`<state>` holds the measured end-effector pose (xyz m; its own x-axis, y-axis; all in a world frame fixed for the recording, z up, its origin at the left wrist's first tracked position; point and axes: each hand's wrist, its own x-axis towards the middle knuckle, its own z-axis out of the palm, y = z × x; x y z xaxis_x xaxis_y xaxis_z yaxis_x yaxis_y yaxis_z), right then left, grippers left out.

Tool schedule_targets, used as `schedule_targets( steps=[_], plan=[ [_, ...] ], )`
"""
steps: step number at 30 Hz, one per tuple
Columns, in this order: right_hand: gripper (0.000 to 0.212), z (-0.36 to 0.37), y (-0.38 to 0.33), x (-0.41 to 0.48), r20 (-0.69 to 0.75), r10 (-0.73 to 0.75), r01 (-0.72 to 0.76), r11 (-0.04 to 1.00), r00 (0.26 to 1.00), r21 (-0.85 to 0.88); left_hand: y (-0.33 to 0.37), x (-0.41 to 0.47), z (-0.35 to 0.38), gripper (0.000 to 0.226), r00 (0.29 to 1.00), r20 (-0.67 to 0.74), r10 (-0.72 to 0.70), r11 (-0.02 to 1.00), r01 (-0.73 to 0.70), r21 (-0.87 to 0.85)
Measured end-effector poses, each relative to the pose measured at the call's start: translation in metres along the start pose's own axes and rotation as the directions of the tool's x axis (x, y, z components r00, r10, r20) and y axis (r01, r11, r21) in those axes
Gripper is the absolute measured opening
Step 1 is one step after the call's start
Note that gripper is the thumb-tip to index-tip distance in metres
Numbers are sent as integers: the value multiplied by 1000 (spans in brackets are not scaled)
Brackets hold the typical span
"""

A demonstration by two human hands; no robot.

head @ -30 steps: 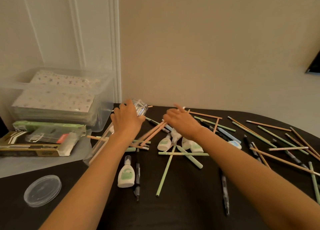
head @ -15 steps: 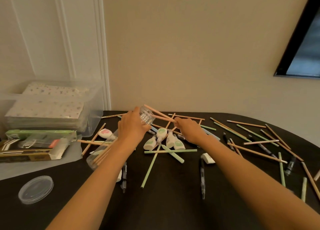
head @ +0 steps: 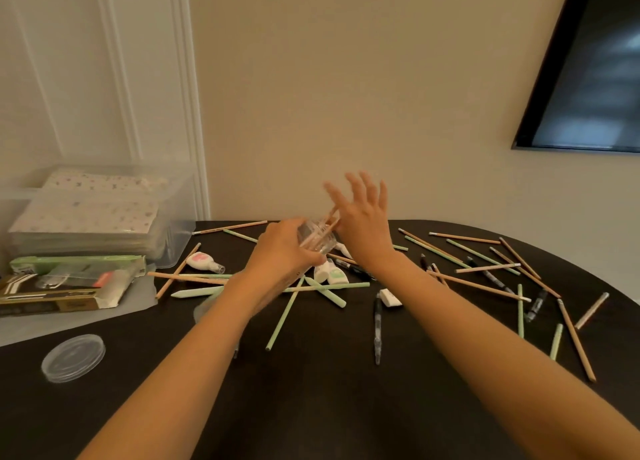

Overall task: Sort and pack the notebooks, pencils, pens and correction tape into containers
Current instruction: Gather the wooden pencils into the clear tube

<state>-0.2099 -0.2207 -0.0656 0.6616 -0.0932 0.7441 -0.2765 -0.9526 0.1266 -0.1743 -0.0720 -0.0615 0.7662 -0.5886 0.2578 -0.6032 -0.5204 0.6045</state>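
Observation:
My left hand [head: 282, 252] grips a clear plastic jar [head: 318, 237], tilted, with wooden pencils sticking out of its mouth. My right hand [head: 363, 224] hovers at the jar's mouth with fingers spread and straight, holding nothing. Wooden and green pencils [head: 478, 286] lie scattered over the dark table [head: 311, 407]. Black pens [head: 377, 331] lie among them. White correction tapes [head: 202, 261] sit near the middle, some under my hands. Patterned notebooks [head: 86, 214] are stacked in a clear bin [head: 173, 233] at the left.
A round clear lid [head: 73, 357] lies at the front left. Cardboard and green packaging boxes [head: 65, 283] sit on a grey sheet left of the pile. A dark screen [head: 588, 79] hangs on the wall at right. The table edge curves away at the right.
My right hand let go of the pencils it carried to the jar and opened with fingers spread. The left hand raised the jar a little. The view tilted upward.

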Motion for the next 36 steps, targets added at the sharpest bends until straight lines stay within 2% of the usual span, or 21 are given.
schedule_targets(
  steps=[1, 2, 3, 4, 5, 7, 9, 11, 15, 17, 19, 20, 23, 26, 30, 34, 36],
  plan=[
    [67, -7, -3, -1, 105, 146, -161, 977, 984, 143, 0, 0, 0, 52, 999, -26, -23, 1000, 23, -13],
    [62, -14, -4, -2, 257, 246, -323, 891, 934, 318, 0, -1, 1, 54, 998, -50, -42, 999, 42, -11],
    [52, -19, -4, -2, 418, 237, -429, 779, 877, 457, -1, -1, 2, 56, 996, -70, -59, 998, 59, -1],
    [41, -24, -5, -3, 540, 142, -472, 696, 829, 542, -2, -1, 2, 57, 994, -91, -65, 998, 66, 17],
    [33, -31, -7, -6, 598, 38, -481, 637, 800, 603, -2, -1, 3, 57, 992, -110, -65, 997, 70, 41],
    [37, -37, -8, -12, 669, -102, -537, 513, 736, 670, -1, -1, 2, 57, 989, -137, -65, 995, 74, 68],
    [52, -40, -3, -12, 720, -119, -635, 389, 684, 668, 2, 1, 1, 54, 989, -140, -52, 995, 63, 76],
    [57, -39, 3, -12, 735, -76, -684, 309, 674, 660, 3, 2, 2, 53, 990, -135, -47, 996, 57, 74],
    [43, -20, 6, -9, 733, 95, -727, 265, 674, 634, -4, 11, 6, 56, 984, -164, -74, 994, 87, 70],
    [33, 0, 6, -9, 754, 232, -786, 260, 614, 560, -13, 19, 9, 53, 978, -181, -101, 988, 120, 96],
    [29, 22, 5, -11, 787, 272, -823, 323, 554, 468, -23, 27, 9, 54, 974, -186, -133, 980, 157, 122],
    [28, 34, 4, -13, 793, 253, -803, 414, 554, 429, -27, 32, 8, 56, 972, -185, -148, 977, 173, 128],
    [35, 69, -2, -12, 754, 183, -610, 718, 631, 336, -42, 48, 3, 58, 967, -158, -201, 963, 225, 149],
    [45, 94, -7, -2, 692, 167, -440, 866, 702, 238, -56, 64, 1, 59, 963, -148, -224, 951, 249, 183],
    [44, 115, -15, 14, 749, 59, -232, 964, 660, 129, -69, 81, 3, 59, 959, -134, -248, 944, 270, 188],
    [46, 126, -27, 20, 705, -72, -88, 978, 706, 188, -77, 94, 10, 57, 957, -130, -261, 940, 283, 192],
    [47, 130, -31, 19, 695, -155, -24, 970, 702, 240, -80, 99, 14, 57, 956, -138, -257, 936, 282, 210]
  ],
)
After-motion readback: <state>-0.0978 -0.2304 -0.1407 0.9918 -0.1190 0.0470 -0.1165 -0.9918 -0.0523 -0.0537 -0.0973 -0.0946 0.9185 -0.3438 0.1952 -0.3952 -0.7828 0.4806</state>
